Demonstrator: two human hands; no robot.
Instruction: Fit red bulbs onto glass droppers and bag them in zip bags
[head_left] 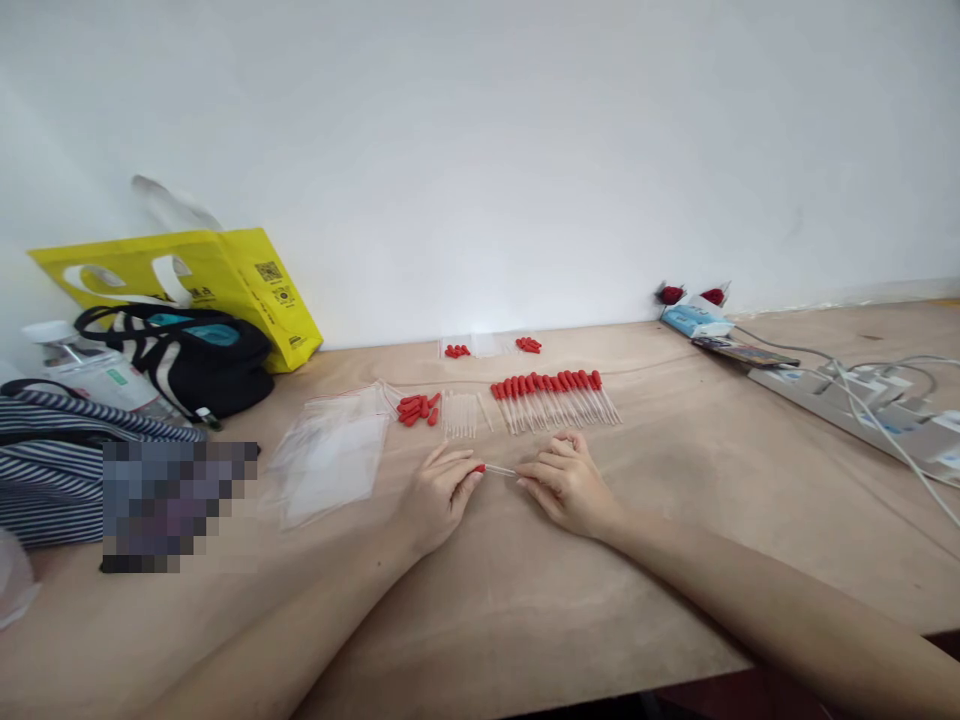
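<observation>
My left hand pinches a red rubber bulb, most of it hidden by the fingers. A thin clear glass dropper tube meets the bulb, and my right hand is closed on the tube's other end. Just beyond my hands lies a row of droppers with red bulbs, their tips toward me. Left of that row are bare clear tubes side by side, then a small heap of loose red bulbs.
Clear plastic bags lie flat at left. More red bulbs sit near the wall. A yellow bag, a black bag and striped cloth crowd the left. At right are a power strip with cables and a blue packet.
</observation>
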